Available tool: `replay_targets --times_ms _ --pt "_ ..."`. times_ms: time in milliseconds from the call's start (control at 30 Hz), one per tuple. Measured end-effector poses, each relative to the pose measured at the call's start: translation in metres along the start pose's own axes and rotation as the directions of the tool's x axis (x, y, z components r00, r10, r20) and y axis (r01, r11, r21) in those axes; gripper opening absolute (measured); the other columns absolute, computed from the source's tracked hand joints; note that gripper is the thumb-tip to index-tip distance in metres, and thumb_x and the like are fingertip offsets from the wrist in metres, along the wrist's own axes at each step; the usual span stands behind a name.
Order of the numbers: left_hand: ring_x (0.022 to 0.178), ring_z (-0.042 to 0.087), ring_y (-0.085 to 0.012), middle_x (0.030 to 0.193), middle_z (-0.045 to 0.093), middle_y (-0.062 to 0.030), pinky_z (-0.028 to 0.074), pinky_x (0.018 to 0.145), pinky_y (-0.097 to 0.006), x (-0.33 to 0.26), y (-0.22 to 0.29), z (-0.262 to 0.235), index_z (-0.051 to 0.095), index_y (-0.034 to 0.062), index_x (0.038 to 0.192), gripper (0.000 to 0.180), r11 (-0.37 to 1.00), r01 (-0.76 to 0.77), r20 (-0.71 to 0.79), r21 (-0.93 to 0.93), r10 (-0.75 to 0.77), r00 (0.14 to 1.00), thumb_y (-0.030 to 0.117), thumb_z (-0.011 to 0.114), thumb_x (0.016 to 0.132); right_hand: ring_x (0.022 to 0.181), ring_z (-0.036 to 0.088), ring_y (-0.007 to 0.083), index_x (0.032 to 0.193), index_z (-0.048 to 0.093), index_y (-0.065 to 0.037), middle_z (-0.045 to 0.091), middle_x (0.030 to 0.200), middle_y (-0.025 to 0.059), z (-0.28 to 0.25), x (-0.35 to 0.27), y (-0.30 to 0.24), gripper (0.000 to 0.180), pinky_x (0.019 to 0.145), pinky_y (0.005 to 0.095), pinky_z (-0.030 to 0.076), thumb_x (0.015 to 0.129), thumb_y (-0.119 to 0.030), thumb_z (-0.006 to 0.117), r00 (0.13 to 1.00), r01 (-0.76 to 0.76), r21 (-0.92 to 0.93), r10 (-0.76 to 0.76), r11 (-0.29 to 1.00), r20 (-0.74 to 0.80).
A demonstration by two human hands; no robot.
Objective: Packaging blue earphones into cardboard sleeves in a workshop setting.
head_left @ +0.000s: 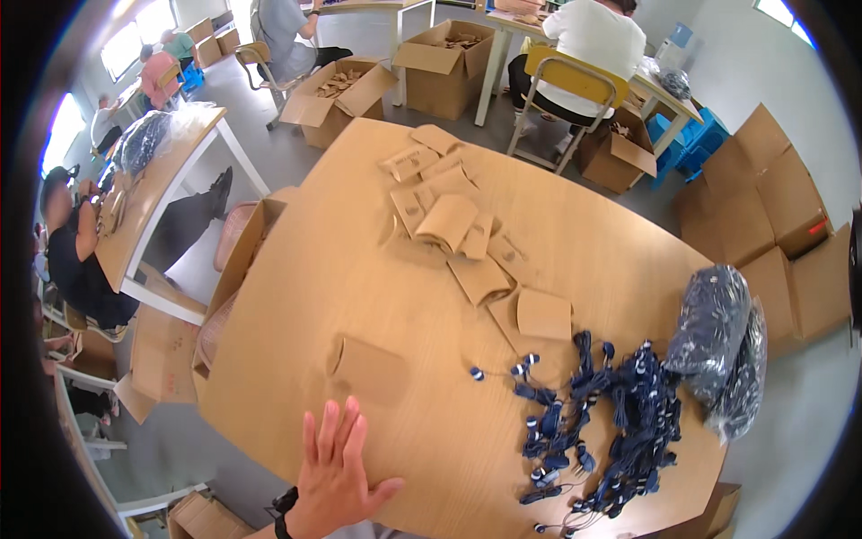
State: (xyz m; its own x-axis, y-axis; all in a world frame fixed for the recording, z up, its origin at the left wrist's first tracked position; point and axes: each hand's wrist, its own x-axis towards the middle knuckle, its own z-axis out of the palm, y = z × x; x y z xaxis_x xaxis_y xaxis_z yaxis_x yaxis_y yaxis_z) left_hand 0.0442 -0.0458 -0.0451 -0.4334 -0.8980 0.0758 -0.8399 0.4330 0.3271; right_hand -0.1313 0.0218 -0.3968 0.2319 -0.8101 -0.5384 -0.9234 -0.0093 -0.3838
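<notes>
My left hand (334, 467), a dark band at its wrist, reaches in from the lower edge with its fingers stretched out, holding nothing. Just past the fingertips is a brown cardboard pillow box (370, 370), slightly blurred. I cannot tell whether the fingers touch it. Farther up the table lies a loose pile of similar brown pillow boxes (449, 218), some of them puffed out. To the right spreads a heap of dark blue wired earphones (642, 413) with coiled cables. My right hand is out of view.
Clear plastic bags of dark items (711, 332) sit at the table's right edge. Open cartons (337, 94) stand beyond the wooden table (278, 359). More cartons (763, 207) are stacked at right. A person in white (597, 54) sits ahead; others work at left.
</notes>
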Motion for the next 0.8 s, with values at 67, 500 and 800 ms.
replay_targets --times_ms 67,500,800 --pt "0.142 0.017 -0.0453 0.150 0.027 -0.0295 0.009 0.114 -0.062 -0.002 -0.002 0.004 0.027 -0.0095 0.140 0.090 0.998 -0.047 0.029 0.050 0.045 0.999 0.056 0.058 0.087 0.105 0.061 0.0368 0.111 0.065 -0.003 0.065 0.110 0.0216 -0.006 0.000 0.001 0.035 0.092 0.0475 0.047 0.085 -0.027 0.063 1.000 -0.006 0.000 0.006 1.000 0.014" --pt "0.143 0.018 -0.0408 0.155 0.025 -0.0205 0.008 0.117 -0.055 -0.011 0.004 0.005 0.023 -0.0050 0.145 0.085 0.997 -0.076 -0.134 -0.001 0.075 0.988 0.032 0.065 0.081 0.105 0.061 0.0365 0.111 0.065 -0.004 0.065 0.109 0.0210 -0.006 -0.065 0.011 0.035 0.092 0.0477 0.047 0.086 -0.028 0.063 0.972 -0.015 -0.119 -0.014 0.993 -0.234" --pt "0.144 0.018 -0.0362 0.154 0.023 -0.0203 0.008 0.118 -0.049 -0.021 0.002 0.019 0.018 -0.0029 0.148 0.083 0.995 -0.096 -0.323 -0.019 0.085 0.943 0.025 0.064 0.085 0.099 0.064 0.0311 0.114 0.061 -0.005 0.066 0.110 0.0131 -0.192 -0.300 -0.077 0.035 0.084 0.0406 0.050 0.088 -0.027 0.065 0.920 0.390 0.196 -0.371 0.900 -0.129"
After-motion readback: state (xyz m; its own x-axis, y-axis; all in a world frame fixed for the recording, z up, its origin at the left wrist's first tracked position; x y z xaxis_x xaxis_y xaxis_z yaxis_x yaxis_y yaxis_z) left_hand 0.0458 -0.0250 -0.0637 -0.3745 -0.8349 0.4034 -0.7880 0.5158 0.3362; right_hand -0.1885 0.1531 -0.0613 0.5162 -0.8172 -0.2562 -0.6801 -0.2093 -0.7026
